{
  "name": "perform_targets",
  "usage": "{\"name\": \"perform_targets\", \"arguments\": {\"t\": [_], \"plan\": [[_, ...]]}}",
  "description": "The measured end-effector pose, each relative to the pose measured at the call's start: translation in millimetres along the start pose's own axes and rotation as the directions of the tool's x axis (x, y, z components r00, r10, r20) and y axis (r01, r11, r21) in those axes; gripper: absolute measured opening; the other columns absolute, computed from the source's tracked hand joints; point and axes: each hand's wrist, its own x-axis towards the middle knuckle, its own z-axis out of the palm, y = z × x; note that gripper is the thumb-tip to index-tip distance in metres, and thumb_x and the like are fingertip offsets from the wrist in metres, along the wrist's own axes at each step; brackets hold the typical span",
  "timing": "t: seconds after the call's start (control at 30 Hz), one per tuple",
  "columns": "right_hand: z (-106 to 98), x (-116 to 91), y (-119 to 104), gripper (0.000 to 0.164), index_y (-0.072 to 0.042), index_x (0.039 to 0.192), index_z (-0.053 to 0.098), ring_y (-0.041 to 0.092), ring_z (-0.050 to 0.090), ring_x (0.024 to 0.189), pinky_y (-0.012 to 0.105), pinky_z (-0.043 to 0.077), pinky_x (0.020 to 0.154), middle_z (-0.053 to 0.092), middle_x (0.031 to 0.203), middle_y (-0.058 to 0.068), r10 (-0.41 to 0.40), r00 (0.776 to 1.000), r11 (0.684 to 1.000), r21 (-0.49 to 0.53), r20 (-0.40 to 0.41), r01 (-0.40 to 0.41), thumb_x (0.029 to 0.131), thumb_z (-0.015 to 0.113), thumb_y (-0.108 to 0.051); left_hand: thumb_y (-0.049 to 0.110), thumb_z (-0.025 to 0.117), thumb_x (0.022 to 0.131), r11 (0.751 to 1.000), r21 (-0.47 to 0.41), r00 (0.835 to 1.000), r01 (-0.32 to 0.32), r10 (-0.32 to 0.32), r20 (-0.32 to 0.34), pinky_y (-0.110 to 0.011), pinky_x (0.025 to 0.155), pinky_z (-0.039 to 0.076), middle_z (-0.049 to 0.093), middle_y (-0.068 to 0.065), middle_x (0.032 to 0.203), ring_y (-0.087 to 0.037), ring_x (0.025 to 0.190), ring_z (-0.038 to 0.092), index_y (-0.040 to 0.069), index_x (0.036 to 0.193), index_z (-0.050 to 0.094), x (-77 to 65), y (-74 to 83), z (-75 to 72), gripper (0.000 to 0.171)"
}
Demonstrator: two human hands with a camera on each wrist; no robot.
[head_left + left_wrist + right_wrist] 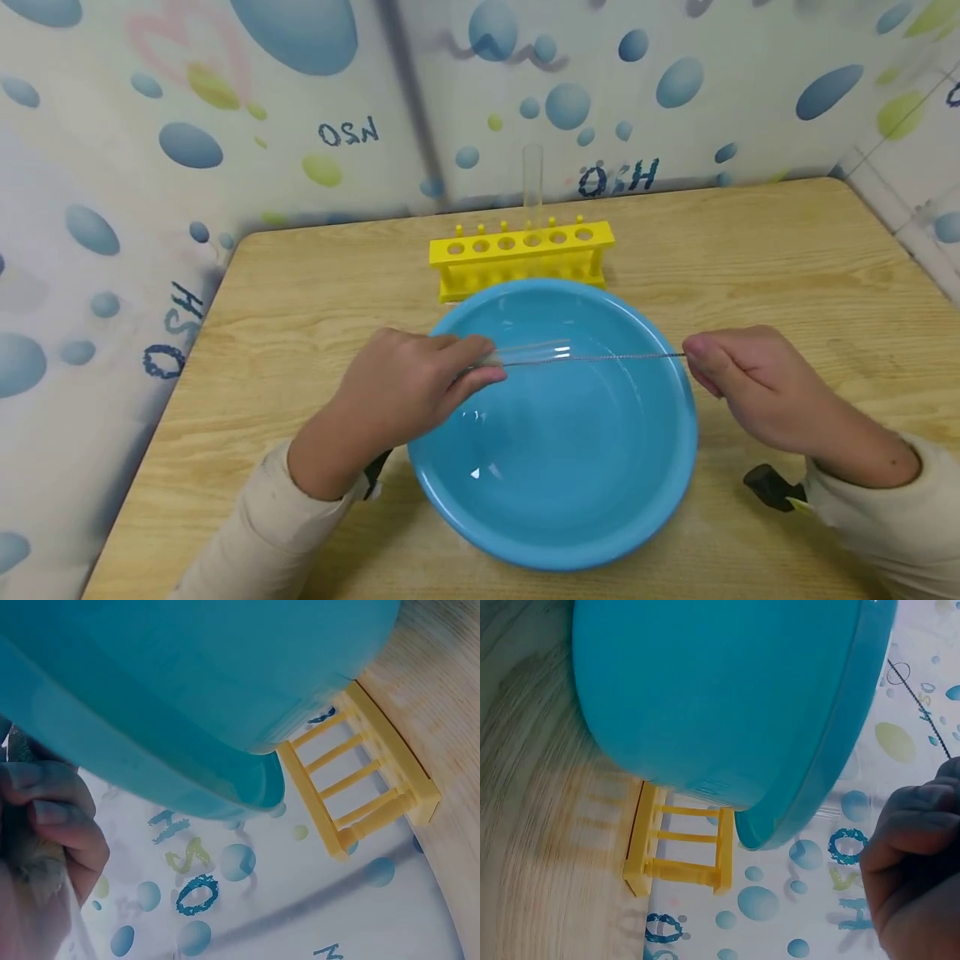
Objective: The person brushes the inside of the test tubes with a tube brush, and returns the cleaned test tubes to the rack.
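My left hand (408, 383) grips a clear glass test tube (536, 350) over the blue basin (427, 475), the tube lying nearly level and pointing right. A thin twisted wire handle (626, 357) of a test tube brush runs along the tube and out past its right end. Pale bristles show by the left fingertips, mostly hidden by the hand. At the basin's right rim, my right hand (757, 383) holds the far end of that wire with curled fingers. The right wrist view shows the dark wire (922, 712) reaching this fist.
Behind the basin stands a yellow test tube rack (521, 250), with another clear test tube (532, 179) upright in one of its holes. The wooden table (315, 283) meets a patterned wall covering (420, 100) at the back.
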Motion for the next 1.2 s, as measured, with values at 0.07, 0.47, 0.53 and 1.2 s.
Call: {"name": "perform_targets", "arguments": {"t": [0.07, 0.47, 0.53, 1.2], "plan": [[-1, 0, -1, 0.047, -0.017, 0.061, 0.043, -0.001, 0.031, 0.048, 0.016, 0.028, 0.045, 0.037, 0.054, -0.007, 0.02, 1.0, 1.0, -0.016, 0.015, -0.02, 0.102, 0.043, 0.006, 0.042, 0.064, 0.097, 1.0, 0.005, 1.0, -0.001, 0.001, -0.01, -0.016, 0.042, 0.026, 0.054, 0.008, 0.057, -0.005, 0.045, 0.044, 0.015, 0.094, 0.067, 0.7, -0.1, -0.7, 0.027], [-11, 4, -5, 0.048, -0.012, 0.063, 0.041, 0.015, 0.036, 0.045, 0.026, 0.031, 0.043, 0.035, 0.053, 0.003, 0.217, 0.96, 0.954, 0.167, 0.179, -0.247, 0.109, 0.029, -0.002, 0.037, 0.088, 0.076, 0.997, 0.071, 0.981, -0.039, 0.051, -0.187, -0.024, 0.054, 0.053, 0.072, 0.001, 0.077, -0.013, 0.062, 0.066, 0.013, 0.097, 0.079, 4.1, -0.8, -1.1, 0.034], [-12, 4, -5, 0.048, -0.013, 0.063, 0.041, 0.013, 0.035, 0.045, 0.025, 0.031, 0.044, 0.035, 0.053, 0.001, 0.198, 0.968, 0.967, 0.128, 0.153, -0.218, 0.108, 0.031, -0.001, 0.039, 0.085, 0.078, 0.997, 0.067, 0.983, -0.037, 0.048, -0.18, -0.023, 0.052, 0.052, 0.071, 0.001, 0.076, -0.012, 0.06, 0.065, 0.012, 0.098, 0.078, 3.2, -1.6, -1.0, 0.034], [-13, 3, 4, 0.047, -0.015, 0.062, 0.042, 0.005, 0.034, 0.048, 0.022, 0.029, 0.045, 0.037, 0.055, -0.004, 0.046, 0.998, 0.998, 0.043, 0.033, -0.047, 0.103, 0.036, 0.008, 0.042, 0.06, 0.099, 1.0, 0.022, 1.0, 0.008, -0.009, 0.027, -0.02, 0.044, 0.037, 0.068, 0.005, 0.072, -0.007, 0.052, 0.056, 0.015, 0.11, 0.071, -0.3, -3.9, -4.7, 0.031]]}}
